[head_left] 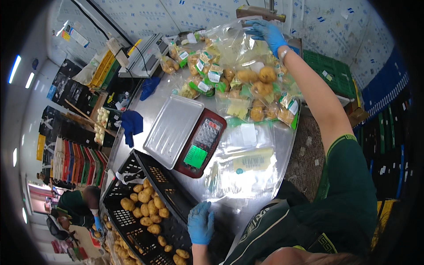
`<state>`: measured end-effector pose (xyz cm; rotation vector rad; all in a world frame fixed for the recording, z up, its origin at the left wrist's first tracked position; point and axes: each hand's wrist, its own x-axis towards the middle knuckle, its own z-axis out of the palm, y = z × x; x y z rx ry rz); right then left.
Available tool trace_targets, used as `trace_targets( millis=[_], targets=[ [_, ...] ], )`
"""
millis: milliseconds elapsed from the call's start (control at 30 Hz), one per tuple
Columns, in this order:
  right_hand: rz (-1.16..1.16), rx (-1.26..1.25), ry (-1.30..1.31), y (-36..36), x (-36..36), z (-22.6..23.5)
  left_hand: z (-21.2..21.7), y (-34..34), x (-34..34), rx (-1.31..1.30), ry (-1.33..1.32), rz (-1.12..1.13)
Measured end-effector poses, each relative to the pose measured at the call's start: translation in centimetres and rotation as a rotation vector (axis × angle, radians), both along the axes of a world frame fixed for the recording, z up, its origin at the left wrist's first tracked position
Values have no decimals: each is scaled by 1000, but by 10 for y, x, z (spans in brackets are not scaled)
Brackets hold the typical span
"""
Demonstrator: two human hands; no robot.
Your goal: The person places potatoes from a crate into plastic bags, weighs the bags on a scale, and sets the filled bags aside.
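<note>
My left hand (pixel 200 224), in a blue glove, hovers beside the rim of a black crate (pixel 172 194) of loose potatoes (pixel 148 203). Its fingers are loosely bent and apart, with nothing in them. Stretched to the far side of the steel table, my right hand (pixel 265 34), also gloved in blue, has its fingers on the top of a clear plastic bag (pixel 229 42) that appears held up. Potatoes (pixel 263 81) show below that bag, among several packed potato bags (pixel 205 73). A red digital scale (pixel 201 143) with a bare steel pan (pixel 173 128) stands left of flat clear bags (pixel 247 168).
Blue cloths (pixel 131 126) lie at the table's left edge. A sealing machine (pixel 148 57) stands at the far left, a green crate (pixel 329 73) at the far right. Another person (pixel 79 205) works at the lower left, near more potatoes (pixel 121 247).
</note>
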<state>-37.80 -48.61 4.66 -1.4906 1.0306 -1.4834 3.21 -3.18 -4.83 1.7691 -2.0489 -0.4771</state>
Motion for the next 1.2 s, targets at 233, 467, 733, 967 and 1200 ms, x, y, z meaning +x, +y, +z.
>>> trace_targets(
  millis=[233,467,733,967,1200],
  targets=[
    [-191,0,394,121,74,-129,-3,2,1,-19,43,73],
    [366,122,948,347,111,-250,-5,-1,1,-6,-27,51],
    [417,590,579,300,104,-272,11,5,-3,182,30,37],
    [508,762,238,339,164,-248,-5,-23,-71,-111,-45,-310],
    [516,655,93,289,196,-225,-44,-12,-36,191,-362,-366]
  ],
)
